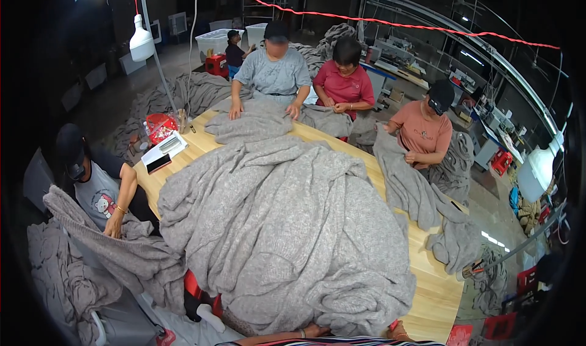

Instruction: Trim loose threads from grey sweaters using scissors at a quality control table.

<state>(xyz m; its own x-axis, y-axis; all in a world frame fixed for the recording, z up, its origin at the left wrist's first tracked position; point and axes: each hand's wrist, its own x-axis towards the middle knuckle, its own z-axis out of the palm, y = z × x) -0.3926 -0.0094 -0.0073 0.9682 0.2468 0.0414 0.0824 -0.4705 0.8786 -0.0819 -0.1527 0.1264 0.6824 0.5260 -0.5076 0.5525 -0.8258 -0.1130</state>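
A big heap of grey knitted garments [287, 224] covers most of the wooden table in front of me and hangs over its near edge. My left hand [316, 331] lies at the heap's lower edge, a bracelet on its wrist, with the fingers hidden by the knit. Farther right, my right hand [400, 332] shows only in small part at the bottom rim, close to the heap's near right corner. How its fingers stand cannot be made out.
Co-workers handle grey knits around the wooden table [436, 297]: one at left, two across, one at right. A phone [159, 163] and a red bag [161, 126] are at the far left corner. Lamps [141, 41] hang overhead; more knits [67, 273] lie at left.
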